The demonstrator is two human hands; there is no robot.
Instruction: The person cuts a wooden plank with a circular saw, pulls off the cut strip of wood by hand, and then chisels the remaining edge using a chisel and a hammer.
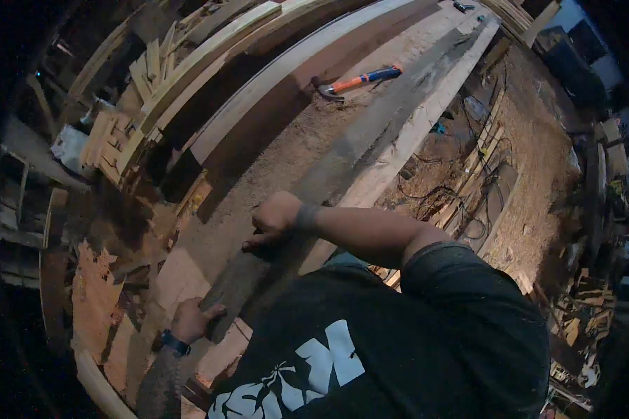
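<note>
A long, grey, weathered wooden board (349,157) runs from near my body toward the top right, lying on paler timber. My left hand (196,319), with a dark watch at its wrist, is closed around the board's near end, thumb on top. Farther along, my right hand (276,215) is curled over the same board at its left edge; some of its fingers are hidden. A claw hammer (365,79) with an orange and blue handle lies beyond my hands on the dusty work surface.
Thick planks (258,73) and scrap wood stand along the left. To the right, sawdust (531,174) covers the floor, with dark cables (433,192) and loose strips of wood. A small dark object (463,7) sits at the far end of the bench.
</note>
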